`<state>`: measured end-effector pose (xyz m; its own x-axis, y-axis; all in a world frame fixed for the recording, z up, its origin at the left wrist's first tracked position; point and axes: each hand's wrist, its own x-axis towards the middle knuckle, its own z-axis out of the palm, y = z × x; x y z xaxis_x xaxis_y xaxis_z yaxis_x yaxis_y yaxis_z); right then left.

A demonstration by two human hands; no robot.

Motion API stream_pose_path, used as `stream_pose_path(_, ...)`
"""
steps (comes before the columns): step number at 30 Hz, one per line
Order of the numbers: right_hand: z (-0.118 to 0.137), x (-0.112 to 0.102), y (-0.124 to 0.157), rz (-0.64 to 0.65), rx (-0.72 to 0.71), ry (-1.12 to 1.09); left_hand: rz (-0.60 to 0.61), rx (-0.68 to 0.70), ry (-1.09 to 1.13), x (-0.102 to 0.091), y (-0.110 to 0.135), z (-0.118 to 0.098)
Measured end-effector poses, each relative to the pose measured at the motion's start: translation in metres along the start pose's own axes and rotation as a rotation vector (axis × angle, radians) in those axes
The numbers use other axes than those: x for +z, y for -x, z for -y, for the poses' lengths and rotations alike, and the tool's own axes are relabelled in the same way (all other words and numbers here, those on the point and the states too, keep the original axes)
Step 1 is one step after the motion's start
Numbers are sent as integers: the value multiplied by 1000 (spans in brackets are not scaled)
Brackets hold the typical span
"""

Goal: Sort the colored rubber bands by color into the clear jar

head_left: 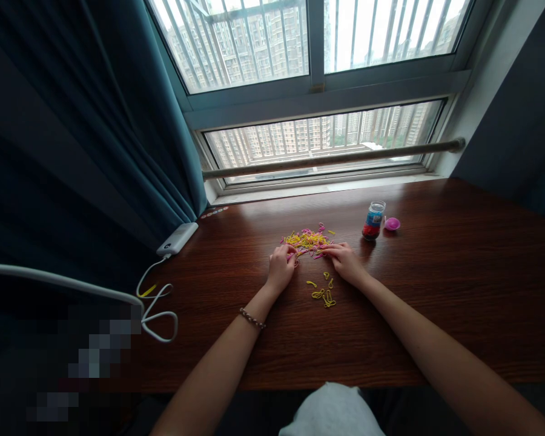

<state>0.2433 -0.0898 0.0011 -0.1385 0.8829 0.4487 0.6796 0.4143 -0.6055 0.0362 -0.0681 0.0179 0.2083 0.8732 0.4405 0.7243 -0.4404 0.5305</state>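
Note:
A pile of small yellow and pink loops, like rubber bands [309,240], lies on the brown wooden table [418,315]. At its left edge is my left hand [280,266], closed with curled fingers; pink shows by the fingertips, but what they hold is too small to make out. My right hand [346,264] reaches the pile's right edge, its fingers stretched out and touching the loops. Nearer to me, between my forearms, several yellow loops [323,295] lie apart from the pile.
Behind my right hand stands an uncapped clear jar [373,221] with a blue and red label, a pink lid [392,224] beside it. At the left are a white power device [177,238] and its looped cable [175,327]. A window with a rail [336,161] borders the table's far side.

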Motion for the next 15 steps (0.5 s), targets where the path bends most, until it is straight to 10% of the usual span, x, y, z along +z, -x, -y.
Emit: stream_pose_path(15,-3,1,0,-168,91,-16,-39,79,239,3,0,1)
